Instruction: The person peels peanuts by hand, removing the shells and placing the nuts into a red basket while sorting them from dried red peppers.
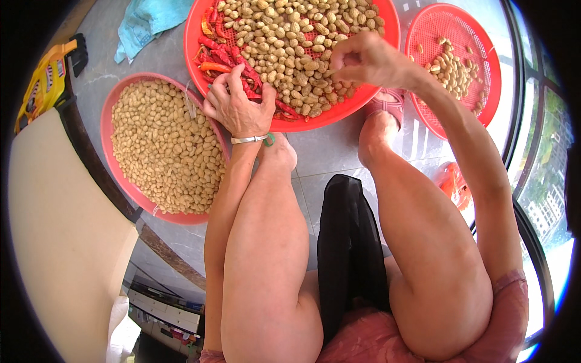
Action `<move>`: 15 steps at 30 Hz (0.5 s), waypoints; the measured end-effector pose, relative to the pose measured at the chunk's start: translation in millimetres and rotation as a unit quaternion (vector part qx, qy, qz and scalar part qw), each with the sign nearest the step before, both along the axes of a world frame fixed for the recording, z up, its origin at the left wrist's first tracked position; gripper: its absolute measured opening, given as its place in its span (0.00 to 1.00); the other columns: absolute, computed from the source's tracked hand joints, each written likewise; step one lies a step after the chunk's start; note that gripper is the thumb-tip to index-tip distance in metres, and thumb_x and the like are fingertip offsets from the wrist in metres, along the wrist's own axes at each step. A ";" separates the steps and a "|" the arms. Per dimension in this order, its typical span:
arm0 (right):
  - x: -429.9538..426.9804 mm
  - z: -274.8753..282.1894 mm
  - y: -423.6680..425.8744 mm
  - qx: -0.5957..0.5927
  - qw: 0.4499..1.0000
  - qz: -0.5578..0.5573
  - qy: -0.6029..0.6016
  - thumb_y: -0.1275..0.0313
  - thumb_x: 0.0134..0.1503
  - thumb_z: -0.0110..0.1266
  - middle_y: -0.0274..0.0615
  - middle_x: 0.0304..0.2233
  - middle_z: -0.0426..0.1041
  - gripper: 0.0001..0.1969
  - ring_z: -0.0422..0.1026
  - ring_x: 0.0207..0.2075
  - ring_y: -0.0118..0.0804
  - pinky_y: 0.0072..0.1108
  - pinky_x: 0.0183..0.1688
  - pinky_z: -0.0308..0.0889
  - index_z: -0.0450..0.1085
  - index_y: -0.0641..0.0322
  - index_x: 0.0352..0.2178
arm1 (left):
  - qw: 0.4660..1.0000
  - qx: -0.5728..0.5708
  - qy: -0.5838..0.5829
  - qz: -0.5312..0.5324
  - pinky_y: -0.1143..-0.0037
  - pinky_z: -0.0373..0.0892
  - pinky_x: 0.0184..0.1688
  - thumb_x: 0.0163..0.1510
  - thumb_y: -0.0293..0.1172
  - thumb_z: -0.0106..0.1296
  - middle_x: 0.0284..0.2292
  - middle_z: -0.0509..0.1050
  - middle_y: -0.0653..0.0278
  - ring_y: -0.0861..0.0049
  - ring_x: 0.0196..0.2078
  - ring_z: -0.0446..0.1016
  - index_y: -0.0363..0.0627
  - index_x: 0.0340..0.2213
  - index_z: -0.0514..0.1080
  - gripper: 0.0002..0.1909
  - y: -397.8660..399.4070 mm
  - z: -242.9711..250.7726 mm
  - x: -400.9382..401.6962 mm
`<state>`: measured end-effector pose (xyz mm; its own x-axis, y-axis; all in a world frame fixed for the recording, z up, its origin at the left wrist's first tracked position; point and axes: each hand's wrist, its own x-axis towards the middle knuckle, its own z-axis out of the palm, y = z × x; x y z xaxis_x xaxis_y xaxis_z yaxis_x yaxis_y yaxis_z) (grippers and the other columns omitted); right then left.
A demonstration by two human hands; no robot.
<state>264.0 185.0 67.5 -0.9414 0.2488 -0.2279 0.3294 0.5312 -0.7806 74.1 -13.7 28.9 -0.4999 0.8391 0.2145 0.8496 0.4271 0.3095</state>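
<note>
A round red plastic basket tray (pixel 327 115) holds peanuts in shells (pixel 290 50) and, along its left side, a band of dried red chillies (pixel 222 56). My left hand (pixel 243 102) rests on the chillies and the tray's near left rim, its fingers spread; whether it grips a chilli is not clear. Above the peanuts on the right is my right hand (pixel 358 61), thumb and fingertips pinched close together. Something small and pale may be between its fingertips, but it is too small to tell.
A pink basket (pixel 108 136) full of peanuts stands at the left. To the right lies a smaller red basket (pixel 447 115) with shelled nuts (pixel 454 72). A blue cloth (pixel 147 25) is on the tiled floor. A red plastic bag (pixel 454 186) lies near the window, beyond my leg.
</note>
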 end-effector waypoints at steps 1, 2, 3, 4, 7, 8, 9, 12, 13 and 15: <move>8.8 5.1 9.2 -0.180 0.981 -0.075 -0.008 0.74 0.47 0.51 0.40 0.19 0.71 0.06 0.72 0.21 0.36 0.27 0.23 0.66 0.72 0.63 0.28 | 1.000 0.003 -0.003 -0.001 0.63 0.49 0.50 0.38 0.45 0.57 0.41 0.64 0.60 0.62 0.47 0.61 0.52 0.44 0.68 0.29 0.9 -0.4 1.0; 20.1 6.7 17.4 -0.352 0.924 -0.148 -0.015 0.75 0.48 0.50 0.39 0.18 0.71 0.05 0.71 0.20 0.34 0.25 0.19 0.64 0.70 0.64 0.26 | 1.000 0.005 -0.004 0.000 0.63 0.49 0.50 0.38 0.45 0.57 0.41 0.64 0.60 0.62 0.47 0.61 0.52 0.44 0.68 0.29 2.2 -1.0 2.0; 18.9 12.2 20.8 -0.441 0.879 -0.176 0.041 0.74 0.48 0.50 0.36 0.17 0.68 0.03 0.66 0.18 0.30 0.22 0.17 0.60 0.68 0.63 0.25 | 1.000 0.006 -0.001 0.000 0.63 0.49 0.50 0.38 0.44 0.57 0.41 0.64 0.60 0.62 0.47 0.61 0.52 0.44 0.68 0.28 1.8 -1.5 1.3; 17.1 17.5 24.1 -0.526 0.822 -0.197 0.094 0.74 0.48 0.49 0.33 0.16 0.65 0.03 0.62 0.16 0.26 0.19 0.15 0.56 0.65 0.62 0.23 | 1.000 0.007 0.002 0.000 0.63 0.50 0.50 0.38 0.44 0.57 0.41 0.64 0.60 0.62 0.47 0.61 0.52 0.44 0.69 0.28 0.8 -1.6 0.5; 28.0 18.4 56.2 -0.467 0.846 -0.252 0.058 0.75 0.51 0.44 0.33 0.14 0.64 0.03 0.61 0.13 0.26 0.21 0.15 0.58 0.64 0.63 0.25 | 1.000 0.003 -0.003 0.003 0.63 0.50 0.50 0.38 0.44 0.57 0.41 0.64 0.60 0.62 0.47 0.61 0.53 0.44 0.69 0.28 2.6 -1.1 2.8; 19.3 23.4 63.2 -0.234 0.941 -0.242 -0.033 0.72 0.51 0.48 0.37 0.15 0.66 0.07 0.63 0.15 0.29 0.23 0.19 0.61 0.67 0.65 0.23 | 1.000 0.002 -0.001 0.004 0.63 0.50 0.50 0.38 0.44 0.57 0.41 0.64 0.60 0.62 0.47 0.61 0.53 0.44 0.69 0.28 1.2 -0.9 1.5; 11.1 27.8 65.3 0.018 0.969 -0.215 -0.122 0.68 0.51 0.52 0.41 0.15 0.68 0.11 0.66 0.17 0.31 0.25 0.22 0.64 0.71 0.66 0.20 | 1.000 0.003 0.000 0.004 0.63 0.50 0.50 0.38 0.44 0.57 0.41 0.64 0.60 0.62 0.47 0.61 0.53 0.44 0.69 0.28 0.8 -0.8 1.1; 0.4 12.7 48.4 0.259 0.930 -0.165 -0.202 0.69 0.49 0.49 0.46 0.15 0.71 0.11 0.72 0.19 0.42 0.32 0.22 0.66 0.68 0.67 0.18 | 1.000 0.004 0.003 0.004 0.63 0.50 0.50 0.38 0.44 0.57 0.40 0.64 0.60 0.62 0.47 0.61 0.53 0.44 0.69 0.28 0.4 -0.9 0.0; 0.5 8.3 46.1 0.358 0.879 -0.112 -0.294 0.69 0.49 0.49 0.48 0.17 0.73 0.10 0.74 0.21 0.45 0.34 0.23 0.68 0.68 0.67 0.20 | 1.000 0.004 0.002 0.004 0.63 0.50 0.50 0.38 0.44 0.57 0.41 0.64 0.60 0.62 0.47 0.61 0.53 0.44 0.69 0.28 0.8 -1.2 0.6; 10.9 -5.9 40.6 0.361 0.883 -0.098 -0.284 0.70 0.49 0.46 0.52 0.20 0.74 0.09 0.76 0.25 0.46 0.37 0.24 0.68 0.69 0.66 0.24 | 1.000 0.006 -0.001 0.003 0.63 0.50 0.50 0.38 0.44 0.57 0.40 0.64 0.60 0.62 0.47 0.61 0.53 0.44 0.69 0.28 2.3 -1.6 2.0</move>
<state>274.9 225.6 61.7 -0.6490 0.6676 -0.3647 0.6998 0.7119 0.0578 76.1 -11.5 27.4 -0.5051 0.8335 0.2239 0.8465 0.4279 0.3167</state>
